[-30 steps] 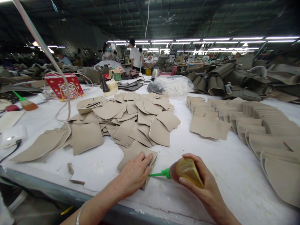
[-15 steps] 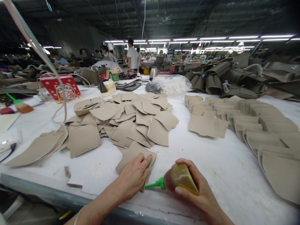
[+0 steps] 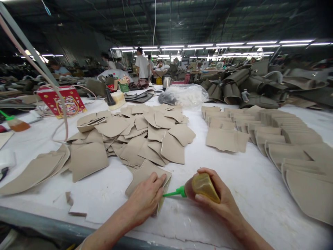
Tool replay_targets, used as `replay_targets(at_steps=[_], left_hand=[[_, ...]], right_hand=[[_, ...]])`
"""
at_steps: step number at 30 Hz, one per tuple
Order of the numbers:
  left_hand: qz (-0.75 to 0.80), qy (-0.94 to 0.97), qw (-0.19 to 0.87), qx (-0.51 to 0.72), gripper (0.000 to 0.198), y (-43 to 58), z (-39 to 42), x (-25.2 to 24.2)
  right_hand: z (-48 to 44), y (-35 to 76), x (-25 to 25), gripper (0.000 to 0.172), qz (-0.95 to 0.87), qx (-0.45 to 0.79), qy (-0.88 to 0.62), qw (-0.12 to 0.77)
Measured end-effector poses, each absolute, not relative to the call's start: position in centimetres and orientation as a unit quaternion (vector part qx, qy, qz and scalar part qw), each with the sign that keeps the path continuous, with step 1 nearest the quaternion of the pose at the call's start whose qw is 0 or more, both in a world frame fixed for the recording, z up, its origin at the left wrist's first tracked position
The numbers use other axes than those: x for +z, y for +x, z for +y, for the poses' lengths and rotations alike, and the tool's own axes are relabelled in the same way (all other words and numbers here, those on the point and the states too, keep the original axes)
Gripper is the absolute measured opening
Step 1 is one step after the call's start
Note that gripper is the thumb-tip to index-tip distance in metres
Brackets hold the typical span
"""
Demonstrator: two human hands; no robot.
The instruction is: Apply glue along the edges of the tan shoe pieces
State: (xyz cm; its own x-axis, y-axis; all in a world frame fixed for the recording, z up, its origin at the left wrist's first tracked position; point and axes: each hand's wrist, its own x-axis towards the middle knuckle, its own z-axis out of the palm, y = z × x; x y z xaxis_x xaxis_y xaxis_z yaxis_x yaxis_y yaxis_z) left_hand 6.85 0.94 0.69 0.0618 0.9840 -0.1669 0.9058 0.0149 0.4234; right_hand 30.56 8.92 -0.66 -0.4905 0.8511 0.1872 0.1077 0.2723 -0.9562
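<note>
My left hand [image 3: 146, 197] lies flat, fingers stretched out, on a small stack of beige cut pieces [image 3: 142, 174] near the table's front edge. My right hand [image 3: 218, 201] is wrapped round a yellowish glue bottle [image 3: 204, 185] lying sideways. Its green nozzle [image 3: 173, 192] points left and touches the right edge of the stack, just beside my left fingertips.
A loose heap of beige pieces [image 3: 145, 133] lies behind the stack, and more curved pieces [image 3: 39, 168] at the left. Overlapping rows of pieces [image 3: 273, 137] fill the right. A red bag [image 3: 62, 100], a clear plastic bag [image 3: 187, 94] and rolled material [image 3: 239, 88] stand at the back. People work farther off.
The view has shifted a little. My right hand with the bottle has stayed at the stack's right edge, the nozzle moving slightly along it. My left hand keeps pressing the stack.
</note>
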Motion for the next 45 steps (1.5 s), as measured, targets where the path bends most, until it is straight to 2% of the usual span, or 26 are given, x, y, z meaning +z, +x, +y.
replay_targets(at_steps=[7, 14, 19, 26, 34, 36, 39, 43, 45], left_hand=[[0.677, 0.697, 0.213, 0.100, 0.044, 6.9, 1.0, 0.6], [0.681, 0.692, 0.219, 0.100, 0.044, 7.0, 1.1, 0.8], [0.682, 0.692, 0.213, 0.099, 0.044, 6.9, 1.0, 0.6], [0.683, 0.689, 0.213, 0.115, 0.043, 6.9, 0.8, 0.5], [0.684, 0.689, 0.211, 0.113, 0.046, 7.0, 0.9, 0.7], [0.687, 0.685, 0.213, 0.114, 0.046, 7.0, 0.8, 0.6], [0.688, 0.678, 0.225, 0.126, 0.046, 7.0, 0.8, 0.7], [0.676, 0.663, 0.271, 0.175, 0.043, 6.6, 1.0, 1.4], [0.687, 0.646, 0.255, 0.215, 0.042, 5.8, 0.8, 1.4]], right_hand=[[10.5, 30.2, -0.6, 0.049, -0.708, 0.420, -0.368, 0.431], [9.4, 30.6, -0.7, 0.050, -0.716, 0.454, -0.359, 0.390], [9.7, 30.6, -0.6, 0.049, -0.712, 0.411, -0.377, 0.427], [7.9, 30.4, -0.3, 0.051, -0.668, 0.513, -0.383, 0.380], [8.9, 30.4, -0.8, 0.052, -0.675, 0.426, -0.426, 0.426], [8.3, 30.4, -0.7, 0.053, -0.667, 0.451, -0.429, 0.410], [7.3, 30.2, -0.4, 0.054, -0.609, 0.557, -0.415, 0.382], [7.5, 30.7, -0.6, 0.049, -0.386, 0.745, -0.372, 0.397], [8.2, 31.5, -0.9, 0.043, -0.258, 0.797, -0.347, 0.422]])
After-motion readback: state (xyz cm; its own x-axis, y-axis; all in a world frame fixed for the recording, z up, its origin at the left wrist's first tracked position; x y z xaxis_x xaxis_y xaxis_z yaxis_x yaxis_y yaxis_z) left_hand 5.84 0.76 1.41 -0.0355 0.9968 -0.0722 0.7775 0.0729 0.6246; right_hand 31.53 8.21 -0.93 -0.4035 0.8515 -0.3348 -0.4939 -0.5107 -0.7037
